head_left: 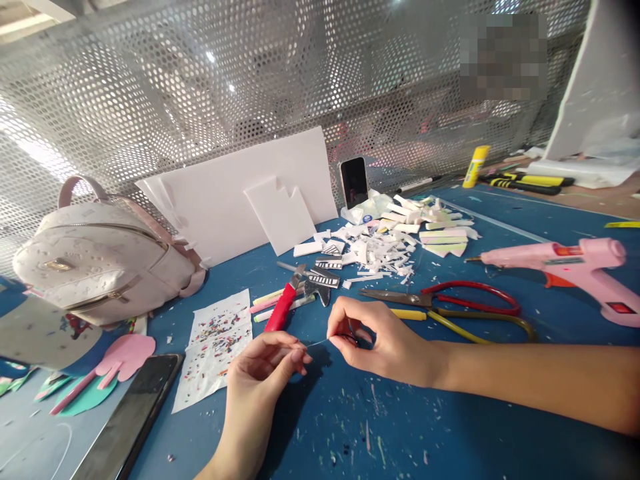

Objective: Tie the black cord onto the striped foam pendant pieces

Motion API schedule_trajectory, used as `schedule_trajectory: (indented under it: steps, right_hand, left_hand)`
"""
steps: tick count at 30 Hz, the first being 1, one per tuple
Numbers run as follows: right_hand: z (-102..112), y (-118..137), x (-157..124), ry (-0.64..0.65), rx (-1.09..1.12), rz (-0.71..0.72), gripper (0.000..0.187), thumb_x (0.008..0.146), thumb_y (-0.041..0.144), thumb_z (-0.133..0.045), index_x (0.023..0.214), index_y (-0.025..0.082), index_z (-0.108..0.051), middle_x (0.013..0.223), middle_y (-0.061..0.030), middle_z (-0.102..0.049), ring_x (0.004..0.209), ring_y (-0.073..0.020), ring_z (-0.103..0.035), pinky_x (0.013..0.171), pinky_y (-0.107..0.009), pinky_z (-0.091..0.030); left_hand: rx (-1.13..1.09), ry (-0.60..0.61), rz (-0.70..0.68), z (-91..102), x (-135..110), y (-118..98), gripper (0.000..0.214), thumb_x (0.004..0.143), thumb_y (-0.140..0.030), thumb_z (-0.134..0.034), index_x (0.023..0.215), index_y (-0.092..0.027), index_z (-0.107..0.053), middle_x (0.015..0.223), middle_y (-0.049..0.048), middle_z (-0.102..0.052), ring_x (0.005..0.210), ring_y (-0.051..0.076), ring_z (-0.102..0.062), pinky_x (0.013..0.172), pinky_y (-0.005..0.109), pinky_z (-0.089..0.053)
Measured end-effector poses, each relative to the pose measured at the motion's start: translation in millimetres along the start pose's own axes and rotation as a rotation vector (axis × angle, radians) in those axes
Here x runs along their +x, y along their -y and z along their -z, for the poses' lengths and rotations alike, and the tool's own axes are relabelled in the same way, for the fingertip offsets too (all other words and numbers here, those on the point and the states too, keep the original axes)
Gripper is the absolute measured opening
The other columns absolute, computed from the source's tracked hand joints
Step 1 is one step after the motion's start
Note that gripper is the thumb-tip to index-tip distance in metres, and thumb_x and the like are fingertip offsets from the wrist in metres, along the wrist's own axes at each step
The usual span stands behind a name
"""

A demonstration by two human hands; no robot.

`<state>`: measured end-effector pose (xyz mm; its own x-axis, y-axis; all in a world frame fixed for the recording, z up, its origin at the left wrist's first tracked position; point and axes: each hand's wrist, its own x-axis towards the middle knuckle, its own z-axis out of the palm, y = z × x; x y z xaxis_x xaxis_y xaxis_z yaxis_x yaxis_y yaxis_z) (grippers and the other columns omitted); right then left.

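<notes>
Strand [317, 344]: thin, between my hands.
Left hand [260, 375]: closed, pinching it.
Right hand [393, 341]: likewise pinched closed.
Scissors [425, 301]: just beyond my right grip.

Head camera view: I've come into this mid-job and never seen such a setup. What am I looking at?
There's no machine here: one person works with bare hands. This single picture comes from a camera on their head, looking forward and down. The left hand and right hand hold a thin strand between their fingertips. On the blue table lie a white sheet with tiny colourful bits, a red-handled tool, scissors, white scraps and a pink glue gun. A backpack sits at the picture's left.
</notes>
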<state>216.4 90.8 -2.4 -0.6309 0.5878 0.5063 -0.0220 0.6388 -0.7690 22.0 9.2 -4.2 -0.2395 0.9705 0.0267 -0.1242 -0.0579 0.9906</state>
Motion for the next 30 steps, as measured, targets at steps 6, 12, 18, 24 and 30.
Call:
schedule_trajectory:
  steps: [6, 12, 18, 24, 30]
  right_hand:
    - [-0.3, 0.4, 0.5, 0.088, -0.070, -0.001, 0.008, 0.085, 0.011, -0.059, 0.087, 0.018, -0.058, 0.076, 0.0036, -0.057, 0.060, -0.0078, -0.046, 0.055, -0.022, -0.038]
    - [-2.5, -0.8, -0.3, 0.167, -0.170, 0.068, 0.006, 0.085, 0.013, -0.062, 0.086, 0.019, -0.060, 0.074, 0.0037, -0.061, 0.062, -0.0087, -0.050, 0.059, -0.023, -0.039]
    - [-4.1, -1.8, -2.4, 0.227, -0.156, 0.143, 0.013, 0.087, 0.012, -0.059, 0.098, 0.019, -0.061, 0.080, 0.0013, -0.063, 0.063, -0.0100, -0.052, 0.059, -0.023, -0.040]
    - [-5.1, -1.3, -2.6, 0.236, -0.174, 0.191, 0.009, 0.087, 0.011, -0.059, 0.091, 0.020, -0.061, 0.079, 0.0012, -0.062, 0.068, -0.0114, -0.054, 0.063, -0.025, -0.040]
    - [-4.4, 1.2, -2.3, 0.245, -0.169, 0.187, 0.012, 0.083, 0.009, -0.058, 0.088, 0.020, -0.058, 0.079, 0.0019, -0.060, 0.069, -0.0110, -0.052, 0.065, -0.024, -0.040]
  left_hand:
    - [0.171, 0.029, -0.025, 0.3, -3.8, -2.9, 0.009, 0.072, -0.020, -0.082, 0.077, -0.017, -0.075, 0.073, 0.0044, -0.076, 0.066, 0.015, -0.070, 0.064, 0.021, -0.057]
    - [0.289, 0.078, -0.016, 1.2, -5.0, -3.4, 0.009, 0.073, -0.024, -0.081, 0.069, -0.019, -0.075, 0.067, 0.0052, -0.076, 0.063, 0.017, -0.071, 0.063, 0.023, -0.056]
    - [0.280, 0.074, 0.010, -3.5, -7.4, -1.8, 0.011, 0.072, -0.023, -0.080, 0.064, -0.018, -0.073, 0.058, 0.0029, -0.072, 0.057, 0.015, -0.067, 0.059, 0.022, -0.053]
    - [0.355, 0.088, 0.009, -6.7, -11.3, -2.4, 0.017, 0.069, -0.028, -0.082, 0.061, -0.016, -0.073, 0.050, -0.0002, -0.064, 0.040, 0.008, -0.050, 0.042, 0.018, -0.038]
    - [0.432, 0.071, 0.025, -6.2, -13.8, -5.1, 0.020, 0.069, -0.033, -0.082, 0.061, -0.016, -0.074, 0.045, -0.0015, -0.058, 0.036, 0.006, -0.038, 0.037, 0.017, -0.026]
